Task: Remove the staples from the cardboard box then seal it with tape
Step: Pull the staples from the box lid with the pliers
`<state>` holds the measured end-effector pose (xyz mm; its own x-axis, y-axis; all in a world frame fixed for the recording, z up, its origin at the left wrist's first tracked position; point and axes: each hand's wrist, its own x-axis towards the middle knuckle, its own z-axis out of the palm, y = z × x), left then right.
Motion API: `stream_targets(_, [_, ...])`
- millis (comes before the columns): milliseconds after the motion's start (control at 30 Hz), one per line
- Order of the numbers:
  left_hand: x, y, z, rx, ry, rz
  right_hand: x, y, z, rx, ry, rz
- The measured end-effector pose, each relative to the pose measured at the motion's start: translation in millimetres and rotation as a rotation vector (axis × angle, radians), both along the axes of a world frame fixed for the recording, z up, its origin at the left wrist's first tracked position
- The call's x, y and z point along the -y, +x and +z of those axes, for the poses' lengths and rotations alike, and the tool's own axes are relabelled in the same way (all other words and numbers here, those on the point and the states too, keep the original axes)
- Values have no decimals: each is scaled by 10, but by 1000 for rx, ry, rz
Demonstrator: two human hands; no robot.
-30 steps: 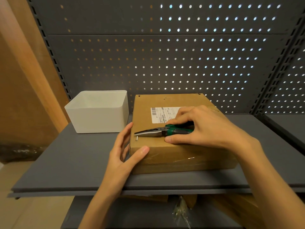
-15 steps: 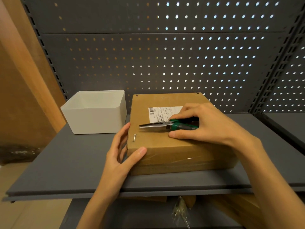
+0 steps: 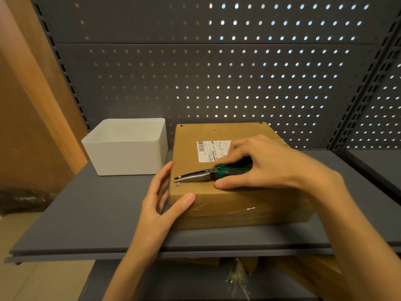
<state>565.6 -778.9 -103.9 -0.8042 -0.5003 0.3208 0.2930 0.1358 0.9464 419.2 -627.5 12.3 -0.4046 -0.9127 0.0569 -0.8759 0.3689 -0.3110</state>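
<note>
Grey shelf (image 3: 86, 213): white bin (image 3: 128, 153), contents hidden. Taped cardboard box (image 3: 227, 200) with label; left hand (image 3: 160, 203) flat against its corner, right hand (image 3: 267, 164) gripping green pliers (image 3: 208, 174) at staple (image 3: 178, 183).

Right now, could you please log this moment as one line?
right hand grips pliers | tips at staple | left hand steadies cardboard box corner

Our left hand (image 3: 161, 200) and right hand (image 3: 267, 166): both bare, without gloves, rings or watch; our forearms unsleeved as far as the frame edge.
</note>
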Motion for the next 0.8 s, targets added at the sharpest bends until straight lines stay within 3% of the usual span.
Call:
stream_targets(633, [7,3,-12,12,-12,-5,63,-31,92,97,78,2])
stream_targets(800, [5,11,4,28,-1,-17,42,-146,90,91,-7,-97])
